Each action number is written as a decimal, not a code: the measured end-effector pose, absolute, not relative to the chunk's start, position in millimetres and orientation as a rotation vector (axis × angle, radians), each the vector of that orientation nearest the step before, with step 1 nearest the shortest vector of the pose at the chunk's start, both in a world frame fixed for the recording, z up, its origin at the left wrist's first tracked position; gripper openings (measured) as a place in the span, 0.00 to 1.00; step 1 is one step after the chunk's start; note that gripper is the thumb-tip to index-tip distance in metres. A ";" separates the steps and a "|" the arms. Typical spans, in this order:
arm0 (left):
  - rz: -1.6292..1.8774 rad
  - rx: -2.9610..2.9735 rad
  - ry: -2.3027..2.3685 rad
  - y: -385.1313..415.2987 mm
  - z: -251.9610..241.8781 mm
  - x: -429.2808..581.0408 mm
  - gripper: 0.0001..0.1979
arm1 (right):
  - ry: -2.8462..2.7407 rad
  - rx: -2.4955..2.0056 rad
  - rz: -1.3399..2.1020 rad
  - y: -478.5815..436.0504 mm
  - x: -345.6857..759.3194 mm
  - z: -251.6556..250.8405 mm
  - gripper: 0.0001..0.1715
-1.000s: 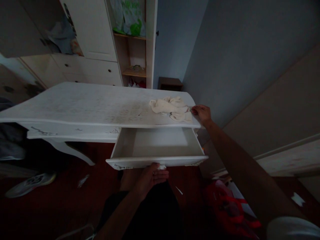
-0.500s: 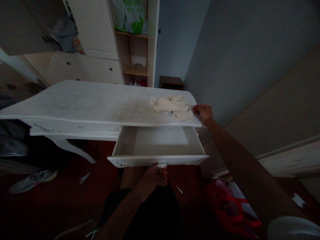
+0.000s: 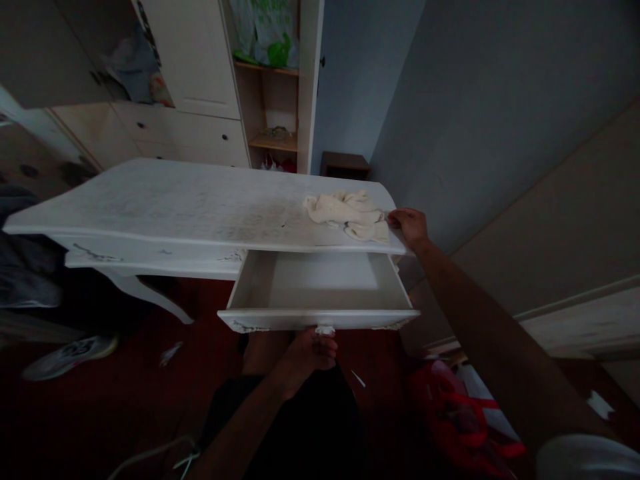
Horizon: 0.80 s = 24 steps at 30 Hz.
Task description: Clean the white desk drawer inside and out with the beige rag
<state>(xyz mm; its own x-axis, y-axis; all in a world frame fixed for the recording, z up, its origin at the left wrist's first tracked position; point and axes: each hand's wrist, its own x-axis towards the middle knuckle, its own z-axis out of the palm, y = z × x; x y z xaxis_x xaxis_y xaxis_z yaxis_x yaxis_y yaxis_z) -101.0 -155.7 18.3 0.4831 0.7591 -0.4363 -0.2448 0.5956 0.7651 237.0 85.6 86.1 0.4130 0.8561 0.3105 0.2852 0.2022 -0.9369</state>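
A white desk [image 3: 190,200] has one drawer [image 3: 320,321] pulled out toward me, its inside bare. My left hand [image 3: 313,353] is closed on the white drawer knob [image 3: 325,330] at the middle of the drawer front. At the desk's right end, my right hand [image 3: 410,227] lies over the edge of the top with its fingers curled together; the undersides of the fingers are hidden. Just left of those fingertips lies a crumpled cream cloth item [image 3: 345,210], possibly gloves. Whether the fingertips touch it is unclear.
Behind the desk stands a white wardrobe [image 3: 200,73] with open shelves holding a green and white plastic bag [image 3: 270,37]. A grey wall [image 3: 490,120] rises at right. A red bag [image 3: 460,407] and a shoe [image 3: 70,357] are on the dark red floor.
The whole view has shifted slightly. Both hands keep their places on the knob and the desk's right edge, and the drawer stays pulled out as before.
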 end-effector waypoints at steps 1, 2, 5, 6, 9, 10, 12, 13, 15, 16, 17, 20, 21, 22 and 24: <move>0.674 0.694 0.853 -156.1 19.5 -101.7 0.24 | -1.129 -1.358 0.548 85.2 236.6 86.6 0.06; 0.668 0.690 0.850 -156.6 20.8 -102.7 0.25 | -1.130 -1.359 0.546 84.7 236.3 87.2 0.06; 0.609 0.669 0.828 -158.4 25.4 -106.1 0.25 | -1.126 -1.365 0.541 83.8 235.6 88.3 0.06; 0.584 0.670 0.820 -159.0 26.7 -107.2 0.24 | -1.124 -1.367 0.541 83.7 235.7 88.3 0.06; 0.572 0.687 0.804 -159.9 27.9 -109.5 0.25 | -1.124 -1.359 0.546 84.3 236.3 87.8 0.05; 0.581 0.688 0.803 -159.9 27.2 -109.7 0.26 | -1.124 -1.356 0.550 84.6 236.6 87.6 0.05; 0.580 0.694 0.804 -159.5 24.5 -109.6 0.28 | -1.125 -1.356 0.557 85.0 236.9 87.2 0.05; 0.578 0.703 0.808 -159.1 23.0 -109.3 0.28 | -1.125 -1.357 0.558 85.0 237.0 87.1 0.05; 0.572 0.729 0.822 -158.4 21.3 -108.5 0.28 | -1.126 -1.358 0.553 85.0 236.9 87.1 0.05; 0.572 0.746 0.837 -158.0 21.8 -108.1 0.27 | -1.125 -1.358 0.550 84.9 236.8 87.2 0.05; 0.573 0.768 0.860 -157.6 23.3 -107.9 0.27 | -1.121 -1.358 0.548 84.8 236.7 87.2 0.05; 0.543 0.867 0.936 -156.1 32.3 -107.7 0.24 | -1.114 -1.354 0.544 85.0 236.8 87.0 0.06; 0.532 0.899 0.950 -155.6 35.5 -107.8 0.24 | -1.115 -1.353 0.542 85.1 236.9 86.8 0.06; 0.519 0.921 0.952 -155.1 38.3 -107.9 0.24 | -1.116 -1.353 0.540 85.3 237.0 86.6 0.06; 0.509 0.920 0.953 -154.4 41.1 -107.9 0.24 | -1.118 -1.358 0.530 85.5 237.1 86.2 0.06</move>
<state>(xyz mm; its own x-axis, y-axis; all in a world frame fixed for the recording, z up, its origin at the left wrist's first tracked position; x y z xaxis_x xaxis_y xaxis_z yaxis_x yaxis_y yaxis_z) -107.9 -154.4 41.1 0.5077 0.7244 -0.4663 0.0147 0.5339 0.8454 237.1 85.5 86.2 0.4273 0.8464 0.3178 0.2897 0.2047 -0.9350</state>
